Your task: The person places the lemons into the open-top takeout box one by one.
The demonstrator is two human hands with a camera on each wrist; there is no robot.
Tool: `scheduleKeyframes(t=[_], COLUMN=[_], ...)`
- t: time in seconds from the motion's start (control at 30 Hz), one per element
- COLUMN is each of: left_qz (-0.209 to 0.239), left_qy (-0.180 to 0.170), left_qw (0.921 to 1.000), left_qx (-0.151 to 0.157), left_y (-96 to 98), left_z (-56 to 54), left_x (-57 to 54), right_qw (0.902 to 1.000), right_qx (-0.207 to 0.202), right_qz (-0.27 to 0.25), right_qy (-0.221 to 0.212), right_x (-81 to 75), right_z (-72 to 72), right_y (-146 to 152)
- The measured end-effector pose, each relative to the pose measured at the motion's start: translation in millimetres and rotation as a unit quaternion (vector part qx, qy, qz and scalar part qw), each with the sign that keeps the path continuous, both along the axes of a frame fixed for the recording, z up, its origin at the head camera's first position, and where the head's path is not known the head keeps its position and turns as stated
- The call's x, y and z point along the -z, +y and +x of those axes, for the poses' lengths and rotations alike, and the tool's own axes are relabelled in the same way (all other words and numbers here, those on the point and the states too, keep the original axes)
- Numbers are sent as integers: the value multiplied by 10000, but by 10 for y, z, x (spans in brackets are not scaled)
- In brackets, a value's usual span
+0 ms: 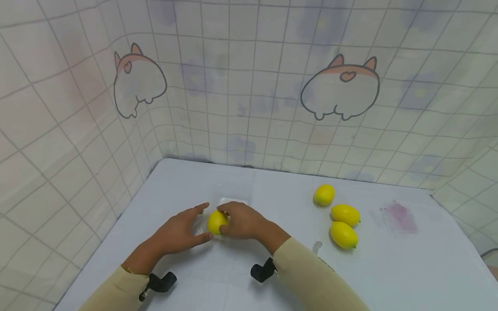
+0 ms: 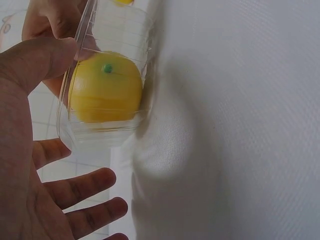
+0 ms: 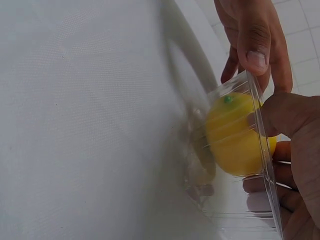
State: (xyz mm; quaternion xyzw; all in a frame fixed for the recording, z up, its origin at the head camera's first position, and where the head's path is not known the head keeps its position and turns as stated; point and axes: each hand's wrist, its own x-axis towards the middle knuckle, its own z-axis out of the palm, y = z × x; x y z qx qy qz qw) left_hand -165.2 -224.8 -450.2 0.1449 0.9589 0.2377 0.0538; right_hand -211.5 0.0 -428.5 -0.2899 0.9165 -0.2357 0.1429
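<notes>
A yellow lemon (image 1: 215, 222) with a green stem tip sits inside a clear plastic box (image 2: 102, 134) on the table. My right hand (image 1: 246, 221) reaches over the rim and holds this lemon between thumb and fingers, as the right wrist view shows through the wall. On the box's left side, my left hand (image 1: 177, 231) has its fingers spread, with the thumb (image 2: 55, 57) right at the rim and nothing gripped. The box's clear lid (image 1: 233, 188) stands open at the back. Part of the lemon is hidden behind my right fingers.
Three more lemons lie to the right: one at the back (image 1: 324, 195), a middle one (image 1: 345, 215) and a front one (image 1: 344, 235). Farther right is a pink stain (image 1: 400, 217) on the white table (image 1: 424, 268). Patterned cloth walls (image 1: 241, 86) border the table.
</notes>
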Motion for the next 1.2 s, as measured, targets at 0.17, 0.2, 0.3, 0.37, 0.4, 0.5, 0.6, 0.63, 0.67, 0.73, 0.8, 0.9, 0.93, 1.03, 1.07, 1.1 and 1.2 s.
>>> scheduleKeyframes(t=[0.17, 0.2, 0.3, 0.37, 0.4, 0.5, 0.6, 0.63, 0.67, 0.73, 0.8, 0.9, 0.93, 1.03, 1.07, 1.1, 1.2], left_qz=[-42, -43, -57, -49, -48, -52, -63, -67, -67, -62, -55, -58, -58, -50, -55, -53, -64], left_qy=[-28, -36, -50, -46, -43, -18, 6, 12, 12, 10, 3, -30, -46, -91, -104, -115, -133], left_qw=[10000, 10000, 10000, 10000, 10000, 10000, 10000, 10000, 10000, 10000, 10000, 10000, 10000, 9999, 9999, 9999, 9998], left_qx=[-38, -47, -56, -51, -46, -25, -13, -14, -17, -17, -19, -38, -46, -76, -86, -93, -110], left_y=[-1, -2, 1, 1, 1, 2, 5, 4, 5, 3, 3, 4, 6, 12, 13, 14, 14], left_z=[-3, -4, -7, -11, -12, -17, -19, -20, -20, -23, -23, -22, -21, -17, -17, -16, -18], left_x=[4, 5, 8, 10, 10, 11, 10, 12, 11, 17, 21, 18, 16, 4, -1, -6, -17], right_qw=[10000, 9999, 9999, 9999, 9999, 9998, 9997, 9997, 9997, 9997, 9997, 9996, 9995, 9991, 9990, 9988, 9985], right_qx=[62, 72, 78, 71, 65, 72, 96, 115, 138, 174, 194, 153, 131, 67, 59, 50, 75], right_qz=[38, 50, 64, 66, 68, 85, 88, 94, 95, 86, 61, 26, 13, -16, -30, -50, -115], right_qy=[44, 60, 98, 128, 141, 176, 200, 197, 186, 161, 142, 244, 292, 429, 451, 477, 534], right_x=[22, 26, 32, 22, 14, -11, -26, -35, -45, -66, -93, -112, -119, -141, -153, -162, -196], right_z=[-12, -12, -10, -7, -4, 11, 24, 29, 35, 44, 54, 64, 68, 86, 96, 103, 132], right_y=[-4, -6, -3, 3, 9, 28, 56, 68, 81, 114, 152, 222, 249, 339, 371, 405, 502])
